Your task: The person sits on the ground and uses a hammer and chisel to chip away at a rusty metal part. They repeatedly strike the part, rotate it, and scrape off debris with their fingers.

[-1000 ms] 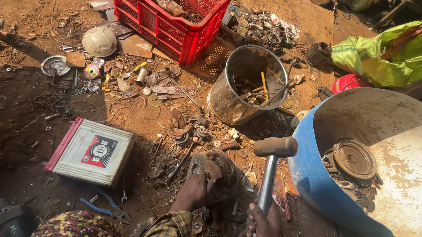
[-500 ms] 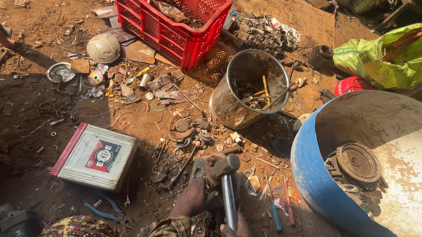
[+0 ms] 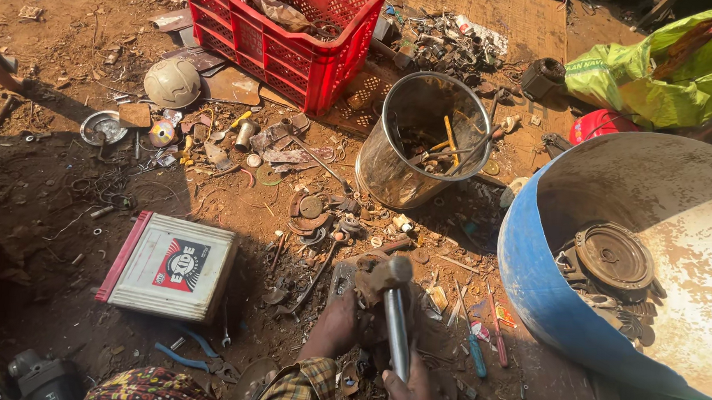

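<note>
Hammer point(image 3: 393, 305) and rusty metal part point(image 3: 365, 281) are meeting on the dirt beside the blue drum point(image 3: 532, 277). Right hand point(image 3: 415, 391) is clamping around the hammer's steel handle, its head resting on the part. Left hand point(image 3: 337, 321) is gripping that part, holding it against the ground. Nearby, a white battery point(image 3: 172, 266) is lying to the left, and a metal bucket point(image 3: 422, 142) of scrap is standing beyond.

Red crate point(image 3: 299, 48), blue drum point(image 3: 532, 277), green sack point(image 3: 668, 75), plaid sleeve point(image 3: 295, 390), grey hammer point(image 3: 394, 309).
</note>
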